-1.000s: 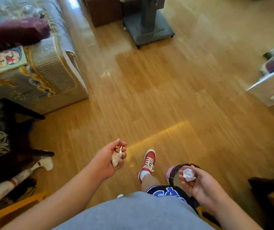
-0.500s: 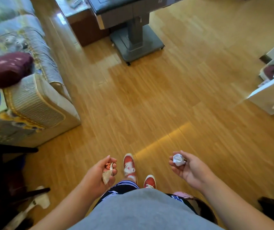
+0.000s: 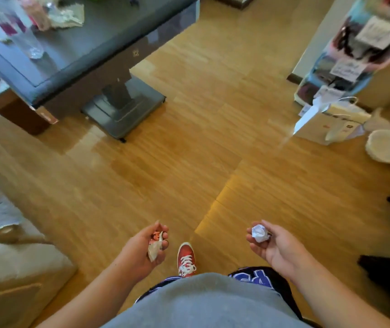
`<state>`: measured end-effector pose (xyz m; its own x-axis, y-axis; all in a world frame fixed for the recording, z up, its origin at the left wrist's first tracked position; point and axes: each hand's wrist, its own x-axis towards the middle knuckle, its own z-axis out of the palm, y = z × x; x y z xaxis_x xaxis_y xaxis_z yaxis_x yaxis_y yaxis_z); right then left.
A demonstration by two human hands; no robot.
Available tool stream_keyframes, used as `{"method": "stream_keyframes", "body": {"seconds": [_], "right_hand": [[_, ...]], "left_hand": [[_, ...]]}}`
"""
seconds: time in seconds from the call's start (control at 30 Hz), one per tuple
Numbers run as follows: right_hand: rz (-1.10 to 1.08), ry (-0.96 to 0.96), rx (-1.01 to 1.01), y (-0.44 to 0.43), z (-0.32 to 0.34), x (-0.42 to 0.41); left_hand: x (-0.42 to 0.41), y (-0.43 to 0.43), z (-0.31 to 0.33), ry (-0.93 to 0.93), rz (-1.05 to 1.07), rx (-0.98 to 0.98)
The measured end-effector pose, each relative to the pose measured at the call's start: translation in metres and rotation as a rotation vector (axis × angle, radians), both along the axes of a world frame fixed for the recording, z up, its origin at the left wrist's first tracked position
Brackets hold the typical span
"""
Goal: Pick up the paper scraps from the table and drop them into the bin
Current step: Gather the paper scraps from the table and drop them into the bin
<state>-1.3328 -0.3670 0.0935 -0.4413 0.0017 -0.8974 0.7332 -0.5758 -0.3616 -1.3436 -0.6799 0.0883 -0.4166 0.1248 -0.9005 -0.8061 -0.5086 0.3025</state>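
Left hand [image 3: 142, 250] grip curls round a crumpled wrapper [image 3: 155, 246] — right hand [image 3: 273, 247] grip pinches a white paper ball [image 3: 259, 233].

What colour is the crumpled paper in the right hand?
White; the crumpled paper shows best in the head view.

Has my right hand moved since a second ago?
Yes. The right hand, holding the white paper ball, has come forward, nearer the dark table's base.

On the dark surface [image 3: 99, 39], the clutter [image 3: 27, 36] blurs beyond telling; the white bin [image 3: 386, 147] runs off the right edge; the left hand [image 3: 139, 252] half-hides its printed scrap [image 3: 154, 250].
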Motion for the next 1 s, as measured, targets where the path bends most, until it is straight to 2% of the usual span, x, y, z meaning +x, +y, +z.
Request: {"method": "stream_keyframes", "body": {"seconds": [0.17,0.4,0.53,0.7,1.0], "right_hand": [[-0.306,-0.001,0.021,0.062,0.002,0.004],[-0.552,-0.095,0.057,0.151,-0.007,0.013],[-0.613,-0.139,0.028,0.207,-0.008,-0.005],[-0.617,-0.12,0.015,0.272,-0.005,-0.058],[-0.58,0.041,0.002,0.369,-0.006,-0.185]], "left_hand": [[-0.111,0.079,0.009,0.048,-0.275,0.043],[-0.212,0.234,0.019,0.118,-0.512,0.08],[-0.247,0.308,0.021,0.114,-0.562,0.064],[-0.277,0.358,0.019,0.075,-0.549,0.051],[-0.347,0.409,0.003,0.013,-0.549,-0.013]]}}
